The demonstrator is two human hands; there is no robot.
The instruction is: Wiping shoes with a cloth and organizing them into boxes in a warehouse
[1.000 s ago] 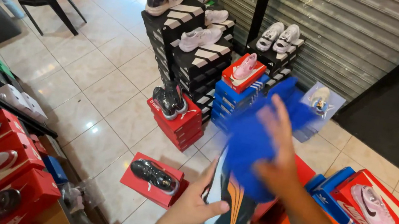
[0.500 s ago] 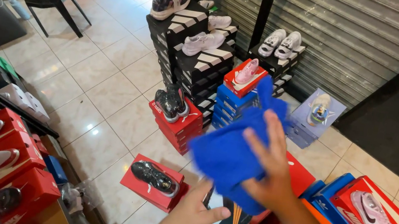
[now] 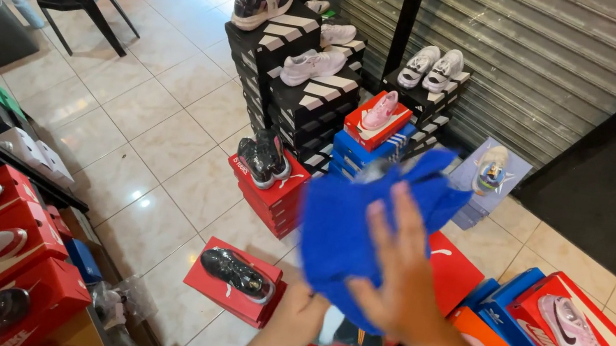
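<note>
Under the right hand (image 3: 399,284), blue cloth (image 3: 354,222), left hand (image 3: 296,317) below.

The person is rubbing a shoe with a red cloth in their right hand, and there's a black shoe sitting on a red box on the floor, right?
Not quite: the cloth is blue, not red, as the head view shows. The right hand presses it; the black shoe does sit on a red box.

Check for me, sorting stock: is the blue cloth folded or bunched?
Bunched: the blue cloth hangs crumpled under the right hand, no neat folds visible.
</note>
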